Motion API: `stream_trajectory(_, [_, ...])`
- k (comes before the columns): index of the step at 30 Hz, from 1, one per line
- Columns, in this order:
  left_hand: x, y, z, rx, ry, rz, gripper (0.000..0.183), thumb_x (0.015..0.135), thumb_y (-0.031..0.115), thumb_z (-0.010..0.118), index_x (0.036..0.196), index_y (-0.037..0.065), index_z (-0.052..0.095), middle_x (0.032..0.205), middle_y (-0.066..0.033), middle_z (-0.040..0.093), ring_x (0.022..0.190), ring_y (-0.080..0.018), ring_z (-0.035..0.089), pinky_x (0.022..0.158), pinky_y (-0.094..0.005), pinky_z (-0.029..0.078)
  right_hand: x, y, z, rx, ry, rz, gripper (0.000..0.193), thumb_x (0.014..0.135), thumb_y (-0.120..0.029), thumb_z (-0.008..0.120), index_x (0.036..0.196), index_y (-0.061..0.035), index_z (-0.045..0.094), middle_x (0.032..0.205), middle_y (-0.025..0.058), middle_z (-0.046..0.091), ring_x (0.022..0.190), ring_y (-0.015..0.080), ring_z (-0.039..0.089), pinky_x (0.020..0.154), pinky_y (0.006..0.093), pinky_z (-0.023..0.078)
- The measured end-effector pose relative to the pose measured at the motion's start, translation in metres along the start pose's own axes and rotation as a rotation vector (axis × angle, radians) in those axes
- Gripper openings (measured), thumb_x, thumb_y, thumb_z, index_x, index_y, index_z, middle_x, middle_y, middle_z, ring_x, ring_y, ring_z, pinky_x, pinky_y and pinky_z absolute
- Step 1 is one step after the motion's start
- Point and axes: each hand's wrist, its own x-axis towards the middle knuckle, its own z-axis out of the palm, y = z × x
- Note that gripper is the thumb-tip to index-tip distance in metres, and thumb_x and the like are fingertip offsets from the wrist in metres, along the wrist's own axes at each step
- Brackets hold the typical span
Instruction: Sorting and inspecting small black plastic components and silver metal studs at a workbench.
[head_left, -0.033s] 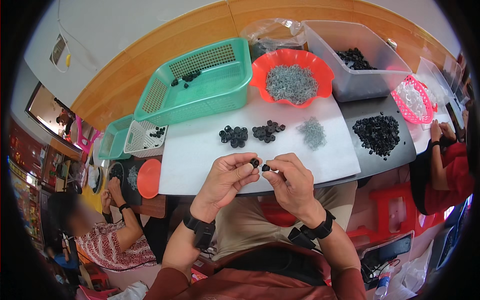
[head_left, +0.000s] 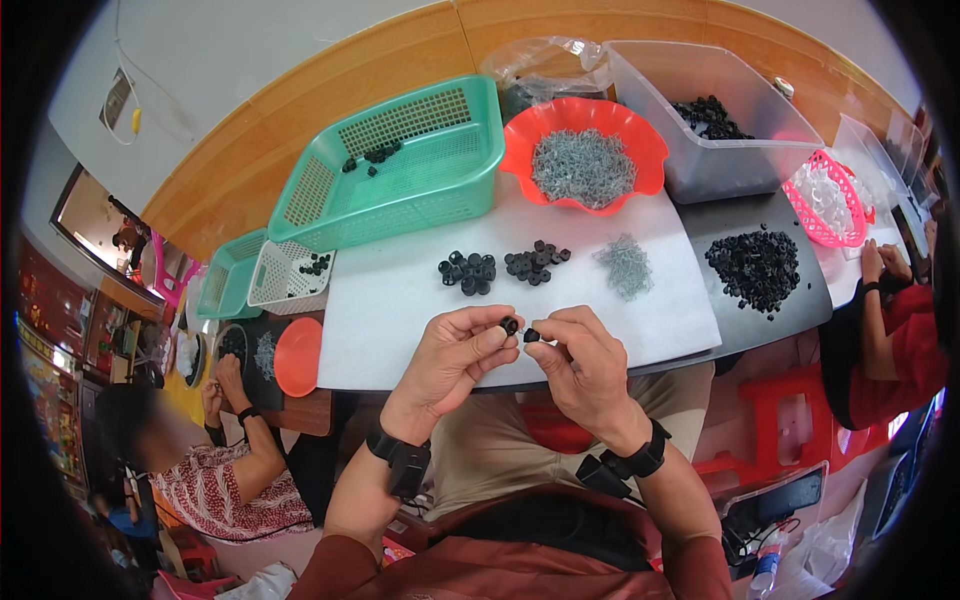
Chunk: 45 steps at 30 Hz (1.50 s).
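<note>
Over the near edge of the white work mat (head_left: 380, 340), my two hands meet almost fingertip to fingertip. My left hand (head_left: 450, 360) pinches a small round black plastic part (head_left: 510, 325) between thumb and fingers. A smaller black plastic piece (head_left: 532, 336) is gripped in my right hand (head_left: 585, 370), just beside it. A thin bit of metal seems to show between the two parts, too small to make out. Beyond my hands lie a cluster of larger black caps (head_left: 467, 272), a cluster of smaller black pieces (head_left: 537, 262) and a pile of thin grey metal pieces (head_left: 625, 267).
Behind the mat stand a green basket (head_left: 400, 215), a red bowl (head_left: 515, 150) of metal pieces and a clear bin (head_left: 735, 165). Black parts (head_left: 755, 265) are heaped at the right. Co-workers sit left (head_left: 240, 480) and right (head_left: 905, 340); a red stool (head_left: 790, 400) is near.
</note>
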Motion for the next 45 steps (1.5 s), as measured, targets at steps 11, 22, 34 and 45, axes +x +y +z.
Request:
stream_trajectory(11, [0.0, -0.002, -0.004, -0.03, -0.012, -0.004, 0.026, 0.097, 0.003, 0.065, 0.122, -0.004, 0.065, 0.11, -0.0157, 0.071, 0.093, -0.0198, 0.072, 0.082, -0.0325, 0.066, 0.005, -0.003, 0.002, 0.002, -0.016, -0.008, 0.023, 0.088, -0.004, 0.076, 0.109, -0.0033, 0.067, 0.094, 0.0121, 0.065, 0.069, 0.0274, 0.067, 0.055, 0.0351, 0.053])
stream_trajectory(22, [0.001, -0.002, -0.005, -0.066, -0.03, -0.009, 0.021, 0.098, 0.007, 0.067, 0.117, 0.0, 0.067, 0.102, -0.0123, 0.073, 0.089, -0.018, 0.073, 0.082, -0.0327, 0.065, 0.007, -0.003, 0.006, -0.011, 0.006, -0.031, 0.024, 0.087, -0.004, 0.077, 0.108, -0.0037, 0.067, 0.094, 0.0112, 0.065, 0.067, 0.0269, 0.066, 0.054, 0.0353, 0.052])
stream_trajectory(34, [0.0, -0.001, -0.002, -0.085, 0.0, -0.009, 0.021, 0.099, 0.012, 0.066, 0.116, 0.0, 0.067, 0.102, -0.0123, 0.073, 0.089, -0.0177, 0.074, 0.08, -0.0321, 0.065, 0.008, -0.005, 0.01, 0.011, 0.036, -0.012, 0.022, 0.088, -0.006, 0.077, 0.107, -0.0035, 0.068, 0.094, 0.0115, 0.065, 0.068, 0.0261, 0.067, 0.054, 0.0351, 0.052])
stream_trajectory(45, [0.001, -0.002, 0.0, -0.024, -0.008, -0.011, 0.018, 0.098, 0.009, 0.067, 0.115, 0.001, 0.069, 0.103, -0.0109, 0.073, 0.09, -0.0167, 0.073, 0.08, -0.0313, 0.064, 0.007, 0.0, 0.013, -0.006, 0.029, -0.032, 0.022, 0.087, -0.006, 0.076, 0.107, -0.0028, 0.067, 0.094, 0.012, 0.065, 0.067, 0.027, 0.066, 0.054, 0.035, 0.053])
